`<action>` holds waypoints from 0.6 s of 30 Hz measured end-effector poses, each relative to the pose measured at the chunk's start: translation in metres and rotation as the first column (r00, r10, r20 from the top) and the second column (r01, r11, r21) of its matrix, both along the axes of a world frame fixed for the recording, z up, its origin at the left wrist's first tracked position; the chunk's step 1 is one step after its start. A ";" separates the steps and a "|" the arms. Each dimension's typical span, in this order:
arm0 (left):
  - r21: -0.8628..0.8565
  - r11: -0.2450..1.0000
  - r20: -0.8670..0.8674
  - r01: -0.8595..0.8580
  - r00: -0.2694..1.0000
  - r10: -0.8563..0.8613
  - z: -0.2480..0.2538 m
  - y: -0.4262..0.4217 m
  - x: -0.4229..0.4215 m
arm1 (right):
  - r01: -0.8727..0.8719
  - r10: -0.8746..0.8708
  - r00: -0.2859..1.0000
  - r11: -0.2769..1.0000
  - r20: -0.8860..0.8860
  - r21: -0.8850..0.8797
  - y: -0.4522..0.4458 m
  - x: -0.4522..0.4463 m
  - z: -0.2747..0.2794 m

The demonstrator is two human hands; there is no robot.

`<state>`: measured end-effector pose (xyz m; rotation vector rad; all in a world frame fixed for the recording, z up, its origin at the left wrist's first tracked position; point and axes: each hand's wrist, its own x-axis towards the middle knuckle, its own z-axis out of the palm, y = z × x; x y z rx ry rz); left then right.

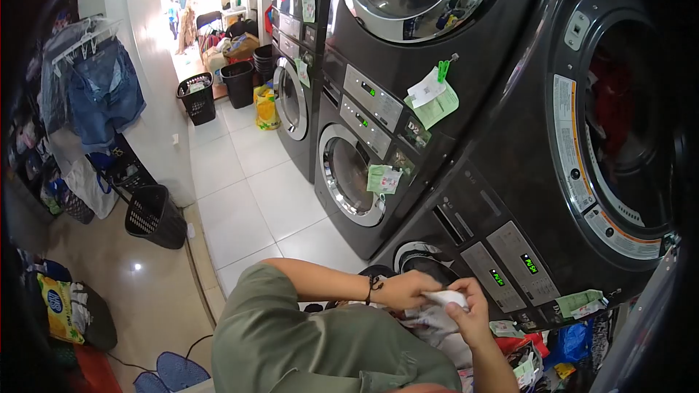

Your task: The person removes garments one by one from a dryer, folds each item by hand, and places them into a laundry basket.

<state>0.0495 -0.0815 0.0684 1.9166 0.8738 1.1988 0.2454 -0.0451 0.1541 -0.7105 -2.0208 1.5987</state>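
Note:
A small piece of white cloth [448,297] is between my two hands, in front of the lower dryer. My left hand [409,291], with a dark cord bracelet at the wrist, is closed on its left end. My right hand [472,311] grips the right end between thumb and fingers. Below them hangs or lies more light-coloured laundry [437,324], partly hidden by my arm and body. I cannot tell what kind of garment the white cloth is.
Stacked dark machines line the right; one round dryer door [622,116] shows red laundry inside. Green slips [437,105] are clipped to them. Bagged clothes [575,342] sit at lower right. A black basket [156,217] stands left, below hanging denim shorts [108,94]. More baskets [196,98] stand near the doorway.

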 end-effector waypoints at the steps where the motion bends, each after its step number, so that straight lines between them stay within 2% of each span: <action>1: -0.087 0.994 -0.016 -0.063 0.998 0.062 0.003 0.004 0.001 | 0.072 -0.098 0.990 0.970 0.104 0.232 -0.003 0.001 0.002; 2: -0.175 0.977 -0.035 -0.124 0.992 0.120 0.004 0.008 0.007 | 0.110 -0.215 0.959 0.884 0.186 0.455 -0.009 -0.001 0.006; 3: -0.226 0.953 -0.101 -0.204 0.978 0.185 0.000 0.015 0.016 | 0.148 -0.313 0.929 0.804 0.199 0.576 -0.014 -0.007 0.005; 5: -0.102 0.970 -0.034 -0.221 0.975 0.218 0.000 0.022 0.027 | 0.183 -0.505 0.842 0.597 0.189 0.781 -0.023 -0.018 -0.003; 6: -0.047 0.975 0.002 -0.217 0.976 0.218 0.002 0.023 0.031 | 0.173 -0.500 0.837 0.625 0.221 0.761 -0.017 -0.014 -0.012; 8: 0.053 0.977 -0.126 -0.207 0.969 0.212 0.013 0.031 0.020 | 0.180 -0.511 0.812 0.679 0.282 0.712 0.003 0.009 -0.029; 10: 0.259 0.917 -0.244 -0.305 0.898 0.367 0.020 0.042 0.008 | 0.247 -0.540 0.825 0.611 0.168 0.752 0.014 0.026 -0.020; 12: 0.284 0.879 -0.312 -0.383 0.830 0.462 0.019 0.054 -0.013 | 0.399 -0.593 0.805 0.537 -0.003 0.743 0.017 0.036 0.003; 13: 0.321 0.823 -0.402 -0.468 0.720 0.566 0.001 0.066 -0.024 | 0.444 -0.625 0.776 0.445 -0.086 0.777 0.021 0.043 0.013; 14: 0.294 0.813 -0.398 -0.502 0.710 0.582 -0.002 0.068 -0.040 | 0.484 -0.644 0.745 0.344 -0.174 0.804 0.026 0.052 0.021; 15: 0.251 0.756 -0.449 -0.605 0.619 0.644 -0.006 0.071 -0.052 | 0.493 -0.695 0.697 0.290 -0.173 0.820 0.031 0.061 0.026; 16: 0.205 0.749 -0.475 -0.630 0.605 0.639 -0.017 0.081 -0.072 | 0.496 -0.742 0.648 0.238 -0.173 0.835 0.034 0.070 0.029; 18: 0.272 0.698 -0.481 -0.662 0.535 0.695 -0.009 0.079 -0.102 | 0.483 -0.814 0.570 0.222 -0.112 0.847 0.044 0.085 0.027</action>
